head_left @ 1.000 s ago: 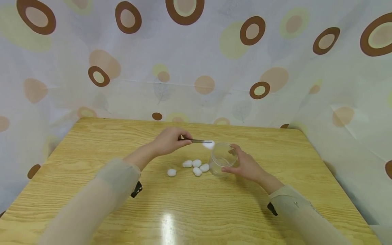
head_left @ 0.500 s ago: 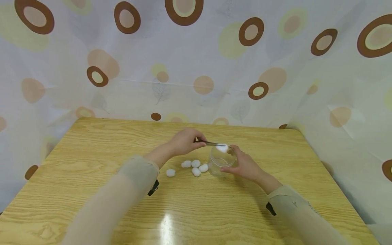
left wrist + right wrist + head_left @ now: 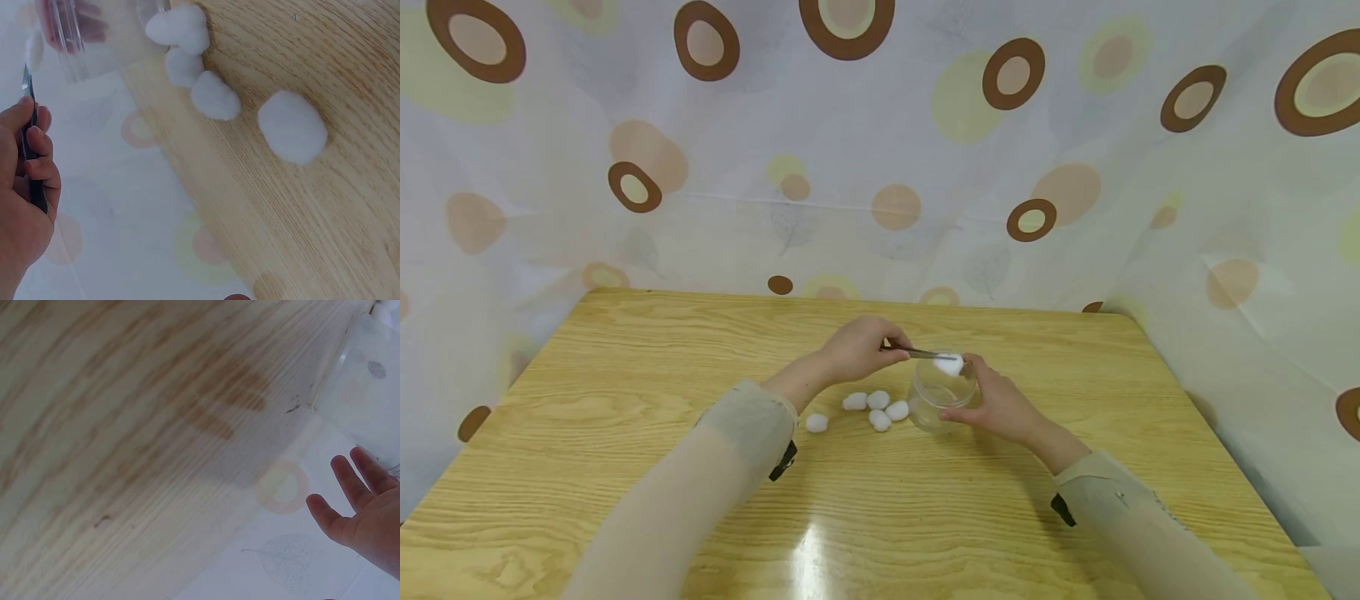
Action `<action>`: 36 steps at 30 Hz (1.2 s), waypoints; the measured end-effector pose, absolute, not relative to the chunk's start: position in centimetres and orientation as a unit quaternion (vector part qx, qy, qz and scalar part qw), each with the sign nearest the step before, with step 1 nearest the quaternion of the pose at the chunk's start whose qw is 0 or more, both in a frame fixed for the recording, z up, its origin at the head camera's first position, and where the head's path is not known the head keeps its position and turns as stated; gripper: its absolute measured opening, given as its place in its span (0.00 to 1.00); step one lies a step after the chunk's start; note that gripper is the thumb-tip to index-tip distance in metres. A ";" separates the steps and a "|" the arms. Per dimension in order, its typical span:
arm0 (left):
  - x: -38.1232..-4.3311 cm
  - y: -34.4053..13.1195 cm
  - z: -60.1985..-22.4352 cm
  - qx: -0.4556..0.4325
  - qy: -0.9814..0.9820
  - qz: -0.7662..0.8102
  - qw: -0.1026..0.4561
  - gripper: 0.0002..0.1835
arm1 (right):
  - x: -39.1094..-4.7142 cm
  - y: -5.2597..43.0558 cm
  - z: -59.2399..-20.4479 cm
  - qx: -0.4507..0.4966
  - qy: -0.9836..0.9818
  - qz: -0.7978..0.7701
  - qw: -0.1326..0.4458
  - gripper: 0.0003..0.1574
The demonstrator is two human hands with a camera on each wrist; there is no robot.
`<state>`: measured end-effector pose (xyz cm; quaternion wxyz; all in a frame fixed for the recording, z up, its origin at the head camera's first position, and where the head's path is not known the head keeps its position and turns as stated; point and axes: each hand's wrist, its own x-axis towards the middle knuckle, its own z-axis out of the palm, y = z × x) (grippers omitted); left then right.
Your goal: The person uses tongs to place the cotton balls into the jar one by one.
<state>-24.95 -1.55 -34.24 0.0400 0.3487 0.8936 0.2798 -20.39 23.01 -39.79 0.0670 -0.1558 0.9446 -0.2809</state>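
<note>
My left hand [image 3: 859, 348] pinches dark tweezers [image 3: 917, 353] whose tips hold a white cotton ball [image 3: 950, 366] at the mouth of a clear jar [image 3: 928, 418]. My right hand [image 3: 1003, 408] grips that jar from the right, thumb on the near side and fingers at the far side. Several more cotton balls [image 3: 878, 419] lie on the table just left of the jar, one cotton ball [image 3: 817, 423] apart from the cluster. In the left wrist view the tweezers [image 3: 35, 159] run along curled fingers. The right wrist view shows three spread fingers beside the jar [image 3: 365, 394].
A wooden table [image 3: 880, 517] carries everything, with a shiny glare near its front. Behind and beside it hangs a pale patterned cloth [image 3: 835, 242] close to the table's back edge.
My left hand has moved right, carrying the tweezers and cotton ball from left of the jar to its mouth. My right hand and the jar have barely moved.
</note>
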 end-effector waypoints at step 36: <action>-24.8 -4.5 -35.1 0.326 0.886 0.327 0.045 0.11 | -20.4 22.9 -39.8 -0.155 0.947 -0.274 0.065 0.60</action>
